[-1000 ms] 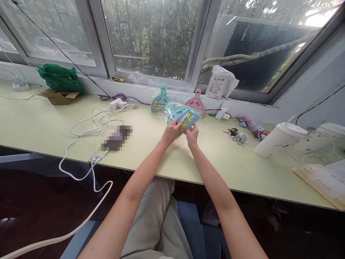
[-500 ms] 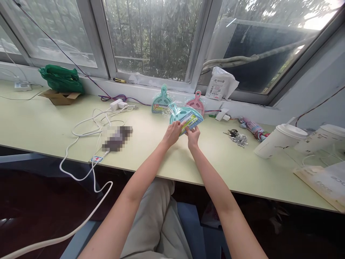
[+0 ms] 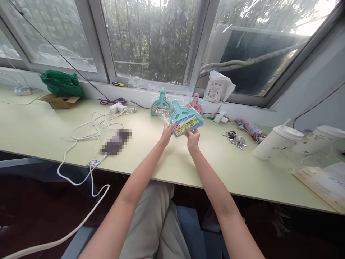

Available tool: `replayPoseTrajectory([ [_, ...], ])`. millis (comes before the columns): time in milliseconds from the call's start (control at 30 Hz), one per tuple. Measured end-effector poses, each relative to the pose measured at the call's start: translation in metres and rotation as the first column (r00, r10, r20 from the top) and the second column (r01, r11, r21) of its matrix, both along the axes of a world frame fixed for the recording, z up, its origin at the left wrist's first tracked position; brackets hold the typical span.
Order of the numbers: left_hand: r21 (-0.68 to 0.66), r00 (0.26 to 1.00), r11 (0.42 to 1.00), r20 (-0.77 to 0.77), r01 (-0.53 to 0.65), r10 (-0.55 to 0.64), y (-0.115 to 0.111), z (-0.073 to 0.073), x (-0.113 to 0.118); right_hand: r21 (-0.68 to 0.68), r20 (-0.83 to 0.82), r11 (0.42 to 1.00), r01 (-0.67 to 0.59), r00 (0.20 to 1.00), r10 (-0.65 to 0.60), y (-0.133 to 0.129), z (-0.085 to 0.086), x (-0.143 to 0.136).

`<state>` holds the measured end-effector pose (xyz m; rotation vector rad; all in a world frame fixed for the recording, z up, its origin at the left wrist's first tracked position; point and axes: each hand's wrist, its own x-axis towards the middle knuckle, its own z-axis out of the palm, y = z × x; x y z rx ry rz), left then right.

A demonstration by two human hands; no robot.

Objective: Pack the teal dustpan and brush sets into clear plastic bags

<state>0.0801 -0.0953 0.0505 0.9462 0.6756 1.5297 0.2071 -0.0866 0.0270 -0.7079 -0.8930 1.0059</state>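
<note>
I hold a small teal dustpan-and-brush set (image 3: 184,116) in clear plastic wrap above the pale green table (image 3: 40,126). My right hand (image 3: 193,138) pinches its lower edge by the printed label. My left hand (image 3: 167,132) grips the loose plastic wrap (image 3: 163,116) at the set's left side. Behind it, a second teal set (image 3: 160,104) and a pink set (image 3: 196,103) lean against the window sill.
White charging cables (image 3: 88,127) and a blurred dark device (image 3: 116,141) lie to the left. Keys (image 3: 235,138), a folded umbrella (image 3: 249,128) and two paper cups (image 3: 277,141) sit to the right. A green bag (image 3: 61,83) rests on cardboard far left; a white packet (image 3: 217,87) stands on the sill.
The teal set has been lifted and turned more upright, handle pointing up. My left hand has shifted from the label to the plastic wrap at the left edge.
</note>
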Motion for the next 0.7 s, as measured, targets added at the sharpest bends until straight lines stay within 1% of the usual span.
replayPoseTrajectory([
  [33,-0.004,0.998,0.998,0.000,0.069,-0.069,0.001,-0.002,0.002,-0.011,0.000,1.000,0.004,1.000,-0.004,0.000,0.000,-0.001],
  [133,0.010,0.981,0.984,-0.068,0.180,-0.179,-0.001,-0.007,0.008,-0.019,-0.025,0.998,0.058,0.998,-0.058,-0.001,0.001,-0.001],
  [200,0.004,0.962,0.964,-0.065,0.265,-0.264,-0.001,-0.008,0.010,-0.009,-0.053,0.996,0.086,0.995,-0.087,-0.001,0.003,0.001],
  [233,0.008,0.959,0.960,-0.052,0.281,-0.280,-0.001,-0.008,0.010,-0.006,-0.063,0.996,0.088,0.994,-0.088,-0.001,0.005,0.002],
  [300,0.022,0.971,0.971,-0.008,0.238,-0.238,0.003,-0.006,0.008,-0.003,-0.060,0.999,0.053,0.997,-0.053,-0.001,0.006,0.004],
  [433,0.019,0.994,0.997,0.072,0.077,-0.078,0.010,-0.001,-0.002,-0.018,-0.001,0.995,-0.094,0.996,0.094,0.000,0.007,0.004],
  [467,0.026,0.995,0.998,0.079,0.060,-0.062,0.009,0.002,-0.006,-0.025,0.006,0.992,-0.126,0.992,0.126,0.000,0.007,0.003],
  [600,0.075,0.995,0.995,0.066,0.070,-0.075,0.001,0.014,-0.024,-0.035,-0.007,0.977,-0.209,0.978,0.209,-0.001,0.007,0.002],
  [700,0.108,0.997,0.994,0.061,0.029,-0.036,-0.003,0.019,-0.044,-0.027,-0.008,0.967,-0.252,0.968,0.252,-0.002,0.007,0.002],
])
